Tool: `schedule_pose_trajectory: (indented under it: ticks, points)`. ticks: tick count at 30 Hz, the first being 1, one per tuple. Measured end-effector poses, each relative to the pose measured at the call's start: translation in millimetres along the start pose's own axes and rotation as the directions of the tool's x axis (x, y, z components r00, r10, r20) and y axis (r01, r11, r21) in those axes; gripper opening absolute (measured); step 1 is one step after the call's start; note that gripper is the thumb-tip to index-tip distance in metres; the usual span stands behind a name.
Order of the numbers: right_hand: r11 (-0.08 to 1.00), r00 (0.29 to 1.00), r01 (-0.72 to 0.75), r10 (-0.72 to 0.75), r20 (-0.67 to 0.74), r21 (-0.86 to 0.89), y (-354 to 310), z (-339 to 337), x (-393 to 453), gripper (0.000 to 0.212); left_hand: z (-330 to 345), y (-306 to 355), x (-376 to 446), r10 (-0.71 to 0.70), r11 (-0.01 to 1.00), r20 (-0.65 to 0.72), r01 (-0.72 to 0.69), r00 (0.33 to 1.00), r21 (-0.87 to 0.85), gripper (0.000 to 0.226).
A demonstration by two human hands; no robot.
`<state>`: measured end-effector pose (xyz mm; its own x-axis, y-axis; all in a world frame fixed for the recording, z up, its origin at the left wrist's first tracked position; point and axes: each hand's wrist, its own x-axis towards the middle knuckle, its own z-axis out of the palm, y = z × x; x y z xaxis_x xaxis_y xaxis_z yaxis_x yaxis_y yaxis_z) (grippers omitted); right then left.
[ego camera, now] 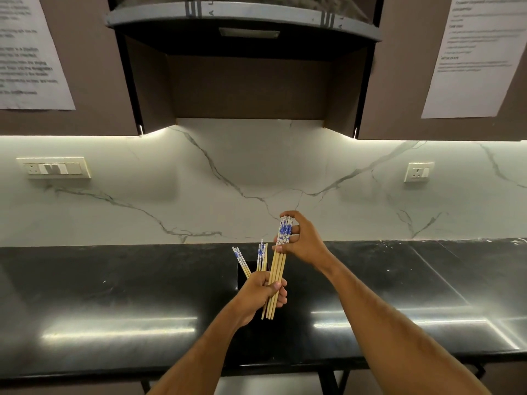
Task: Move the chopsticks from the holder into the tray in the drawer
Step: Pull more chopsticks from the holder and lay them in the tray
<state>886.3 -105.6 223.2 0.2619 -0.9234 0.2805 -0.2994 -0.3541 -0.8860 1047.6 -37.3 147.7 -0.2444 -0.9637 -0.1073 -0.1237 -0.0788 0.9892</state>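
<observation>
Currently held: one bundle of chopsticks (278, 269), my right hand (302, 242) pinching its blue-patterned tops, my left hand (261, 295) curled around the lower wooden ends. Further chopsticks (262, 258) stand in the black holder (242, 273) behind my left hand, on the dark counter (114, 295).

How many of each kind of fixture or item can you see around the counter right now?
White wall socket plates: 2
Printed paper sheets on the cabinets: 2
Black chopstick holder: 1
Hands holding blue-patterned wooden chopsticks: 2
Total: 7
</observation>
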Motion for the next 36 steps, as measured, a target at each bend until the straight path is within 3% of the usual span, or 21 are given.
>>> schedule_pose_trajectory:
  ticks: [5, 9, 12, 14, 21, 29, 36]
  points:
    - [0.998, 0.998, -0.025, 0.029, -0.058, 0.057, 0.5, 1.5, -7.9, 0.058, 10.1, -3.4, -2.5, -0.011, 0.998, -0.072, 0.016, 0.997, 0.062, 0.017]
    - [0.991, 0.99, -0.091, 0.101, -0.102, 0.098, 3.7, 4.6, -11.0, 0.056, 14.5, -3.5, -5.4, 0.009, 0.997, -0.083, -0.002, 0.997, 0.075, 0.016]
    - [0.972, 0.981, -0.149, 0.168, -0.095, 0.179, 3.4, 3.5, -14.9, 0.028, 16.1, -7.9, -7.3, 0.015, 0.997, -0.095, -0.008, 0.995, 0.07, 0.015]
    - [0.949, 0.972, -0.194, 0.22, -0.08, 0.248, 1.5, 3.3, -17.6, 0.02, 17.7, -12.1, -8.3, 0.014, 0.998, -0.109, -0.007, 0.994, 0.058, 0.015]
    - [0.893, 0.935, -0.296, 0.343, -0.087, 0.338, 3.1, 5.6, -19.8, 0.019, 25.6, -17.7, -14.5, 0.004, 1.0, -0.125, 0.0, 0.992, 0.029, 0.016]
    - [0.838, 0.892, -0.358, 0.437, -0.115, 0.413, 11.5, 8.2, -26.6, 0.02, 32.9, -17.8, -22.4, -0.05, 0.998, -0.049, 0.052, 0.998, 0.045, 0.026]
    - [0.831, 0.892, -0.383, 0.446, -0.072, 0.403, 17.5, 10.8, -36.9, 0.019, 31.9, -22.6, -26.6, -0.101, 0.994, -0.086, 0.105, 0.991, 0.043, 0.023]
